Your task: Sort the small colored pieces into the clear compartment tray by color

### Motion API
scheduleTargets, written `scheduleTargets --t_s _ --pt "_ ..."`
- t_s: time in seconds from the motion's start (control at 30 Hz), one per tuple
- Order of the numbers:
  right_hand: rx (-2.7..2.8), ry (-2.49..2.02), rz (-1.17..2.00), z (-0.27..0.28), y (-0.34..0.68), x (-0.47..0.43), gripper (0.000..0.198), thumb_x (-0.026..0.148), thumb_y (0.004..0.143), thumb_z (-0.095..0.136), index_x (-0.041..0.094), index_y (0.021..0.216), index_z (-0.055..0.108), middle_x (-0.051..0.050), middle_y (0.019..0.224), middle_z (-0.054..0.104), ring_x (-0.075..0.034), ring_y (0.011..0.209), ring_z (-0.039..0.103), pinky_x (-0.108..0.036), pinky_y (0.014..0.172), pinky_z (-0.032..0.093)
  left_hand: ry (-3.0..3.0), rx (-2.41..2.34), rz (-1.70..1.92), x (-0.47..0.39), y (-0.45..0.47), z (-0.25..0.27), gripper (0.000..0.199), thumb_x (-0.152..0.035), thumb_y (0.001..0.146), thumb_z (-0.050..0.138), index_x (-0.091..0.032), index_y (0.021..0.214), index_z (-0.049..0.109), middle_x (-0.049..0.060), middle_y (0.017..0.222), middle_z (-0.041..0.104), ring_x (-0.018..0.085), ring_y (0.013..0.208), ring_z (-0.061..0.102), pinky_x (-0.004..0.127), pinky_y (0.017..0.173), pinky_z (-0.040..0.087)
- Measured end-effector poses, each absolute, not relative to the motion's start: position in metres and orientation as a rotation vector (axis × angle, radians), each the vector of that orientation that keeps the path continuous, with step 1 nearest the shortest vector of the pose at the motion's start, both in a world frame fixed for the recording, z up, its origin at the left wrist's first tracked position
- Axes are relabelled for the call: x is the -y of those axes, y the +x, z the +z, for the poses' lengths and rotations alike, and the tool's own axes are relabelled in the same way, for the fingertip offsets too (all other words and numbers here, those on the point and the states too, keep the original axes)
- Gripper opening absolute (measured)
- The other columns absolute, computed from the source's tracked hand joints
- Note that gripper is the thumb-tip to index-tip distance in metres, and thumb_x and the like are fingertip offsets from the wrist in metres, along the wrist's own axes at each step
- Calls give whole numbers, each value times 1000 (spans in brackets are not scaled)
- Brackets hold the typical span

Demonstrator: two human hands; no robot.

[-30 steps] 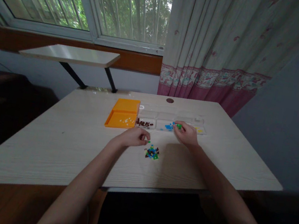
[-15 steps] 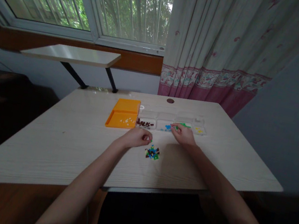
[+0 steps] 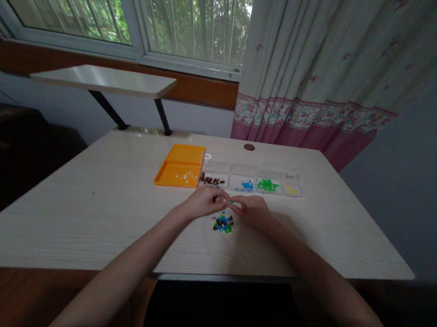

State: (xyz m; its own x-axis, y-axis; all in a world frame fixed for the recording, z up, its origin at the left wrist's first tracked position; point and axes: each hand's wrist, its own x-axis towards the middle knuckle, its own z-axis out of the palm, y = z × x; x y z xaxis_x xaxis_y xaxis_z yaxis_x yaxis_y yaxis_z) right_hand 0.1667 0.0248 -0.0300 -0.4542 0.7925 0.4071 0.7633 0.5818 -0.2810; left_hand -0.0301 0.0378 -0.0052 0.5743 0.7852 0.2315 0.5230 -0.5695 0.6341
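Note:
My left hand [image 3: 206, 202] and my right hand [image 3: 251, 211] meet fingertip to fingertip above the desk. Between their pinched fingers shows a tiny green piece [image 3: 230, 203]; both hands touch it. Just below them lies a small pile of mixed pieces [image 3: 224, 223], blue, green, brown and pale. Behind the hands, clear compartments hold brown pieces [image 3: 212, 180], blue pieces [image 3: 247, 186], green pieces [image 3: 267, 185] and a few yellow pieces [image 3: 291, 190]. White pieces [image 3: 186, 176] lie in the open orange case [image 3: 173, 167] to the left.
The pale wooden desk [image 3: 79, 206] carries everything. A raised white shelf [image 3: 110, 79] on dark legs stands at its back left. Against the back edge hang curtains [image 3: 299, 87] beside a window [image 3: 187, 6]. A round brown cap [image 3: 249, 147] sits in the desk top.
My right hand has come from above the blue and green compartments back to my left hand, uncovering the green pieces. My left hand has shifted slightly right and still holds the green piece.

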Motion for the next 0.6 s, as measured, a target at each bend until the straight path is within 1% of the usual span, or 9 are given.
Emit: scheduleTargets --t_s 0.2,0.37,0.47,0.6 --pt "2315 -1182 87 -28 169 -25 26 41 80 54 25 93 69 -1 56 63 -12 52 54 -22 56 33 2313 -1060 682 -36 -29 -3 20 -28 76 56 -16 87 67 -4 51 47 7 48 41 17 48 28" --pt "2335 -1173 21 -28 170 -25 25 41 81 52 25 93 69 -2 58 64 -13 54 54 -23 55 33 2305 -1050 706 -36 -30 -3 20 -29 76 54 -15 87 65 -5 50 45 6 47 39 17 48 27" --pt "2323 -1157 24 -27 173 -28 26 41 82 50 25 93 69 -2 61 65 -13 56 55 -23 58 35 2295 -1038 695 -39 -32 -4 18 -25 76 53 -15 86 63 -6 50 44 6 47 39 16 48 28" --pt "2203 -1189 30 -18 183 -35 29 41 83 49 23 92 69 -3 62 65 -12 55 55 -22 60 37 2336 -948 565 -42 -37 -7 15 -20 74 53 -15 81 65 -4 54 48 6 49 42 17 49 29"
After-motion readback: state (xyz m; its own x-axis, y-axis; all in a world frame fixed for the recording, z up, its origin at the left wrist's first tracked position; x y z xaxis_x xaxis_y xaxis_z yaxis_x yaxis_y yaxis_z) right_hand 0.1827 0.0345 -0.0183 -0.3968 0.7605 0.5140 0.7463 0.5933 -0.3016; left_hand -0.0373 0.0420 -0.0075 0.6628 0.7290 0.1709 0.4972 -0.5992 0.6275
